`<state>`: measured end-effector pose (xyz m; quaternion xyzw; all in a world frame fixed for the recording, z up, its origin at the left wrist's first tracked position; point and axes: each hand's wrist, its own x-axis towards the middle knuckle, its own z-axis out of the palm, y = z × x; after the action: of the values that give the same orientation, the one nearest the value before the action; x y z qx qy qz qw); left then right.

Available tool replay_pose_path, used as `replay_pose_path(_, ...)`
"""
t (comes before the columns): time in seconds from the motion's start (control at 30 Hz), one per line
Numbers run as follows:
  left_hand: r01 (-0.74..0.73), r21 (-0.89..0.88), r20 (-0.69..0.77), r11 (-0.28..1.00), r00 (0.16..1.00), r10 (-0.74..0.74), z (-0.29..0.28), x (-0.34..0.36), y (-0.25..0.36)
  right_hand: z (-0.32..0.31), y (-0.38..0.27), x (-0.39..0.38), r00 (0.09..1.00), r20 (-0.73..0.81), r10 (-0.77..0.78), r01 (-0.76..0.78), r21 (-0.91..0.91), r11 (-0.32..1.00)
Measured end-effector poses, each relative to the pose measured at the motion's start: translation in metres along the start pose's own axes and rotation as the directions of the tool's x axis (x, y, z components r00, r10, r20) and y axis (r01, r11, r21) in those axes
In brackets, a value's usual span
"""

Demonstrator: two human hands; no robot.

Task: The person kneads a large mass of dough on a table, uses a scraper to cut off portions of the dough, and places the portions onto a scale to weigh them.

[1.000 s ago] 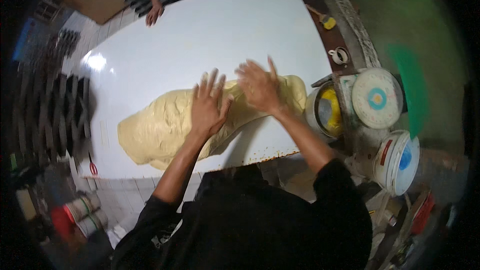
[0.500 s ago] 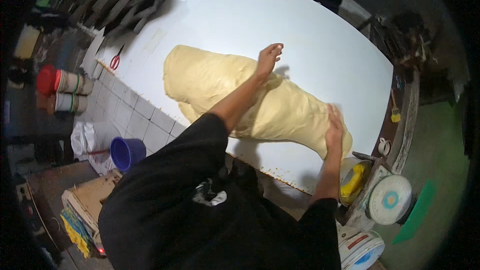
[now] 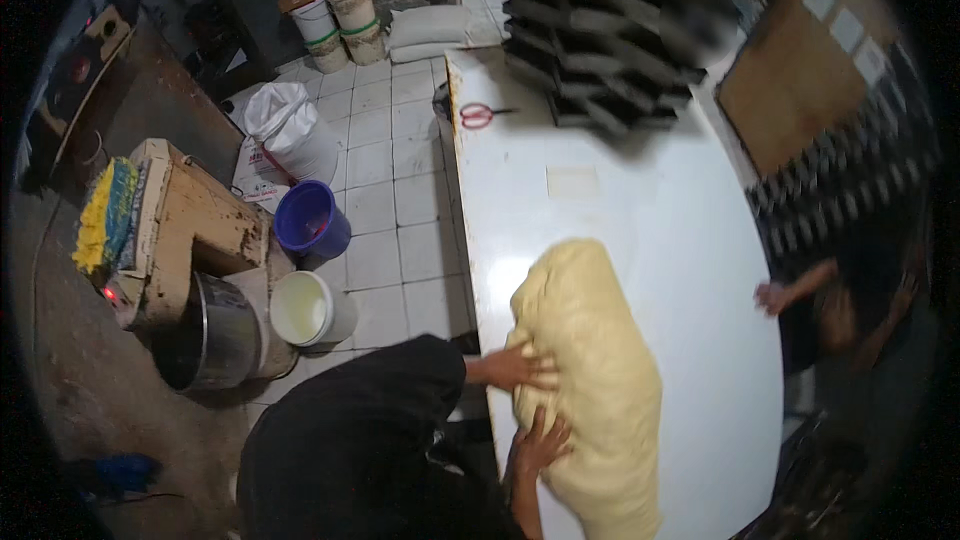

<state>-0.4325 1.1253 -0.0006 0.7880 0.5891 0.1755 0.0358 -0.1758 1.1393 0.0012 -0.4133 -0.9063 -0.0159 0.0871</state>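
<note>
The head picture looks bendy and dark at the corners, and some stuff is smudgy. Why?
Head view: the fisheye lens bends the white table edges and blackens the rim; the stacked dark trays are blurred; the dough and both hands, left hand and right hand, look fairly sharp.

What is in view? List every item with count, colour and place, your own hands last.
dough mass: one, pale yellow, near end of table
table: one, white, centre
scissors: one, red-handled, far left table edge
stacked trays: several, dark, far end of table
blue bucket: one, on tiled floor
white bucket: one, beside the blue one
metal bowl: one, grey, under the mixer
white sack: one, on floor
other person's hand: one, right table edge
left hand: flat on dough
right hand: flat on dough
</note>
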Motion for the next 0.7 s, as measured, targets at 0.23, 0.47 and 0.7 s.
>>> replay_pose_path(0.23,0.101,-0.492,0.095,0.865,0.994,-0.062,-0.03,0.019,-0.005,-0.065,0.009,0.023,0.934,0.306,0.182,-0.284,0.331,0.9)
replay_pose_path(0.47,0.156,-0.72,0.469,0.677,0.827,0.309,-0.324,0.093,-0.076,-0.351,-0.023,0.108,0.879,0.401,0.256,-0.449,0.52,0.726)
replay_pose_path(0.7,0.145,-0.739,0.056,0.657,0.986,-0.154,-0.08,0.259,-0.148,-0.106,0.128,0.197,0.709,0.146,0.69,-0.521,0.768,0.373)
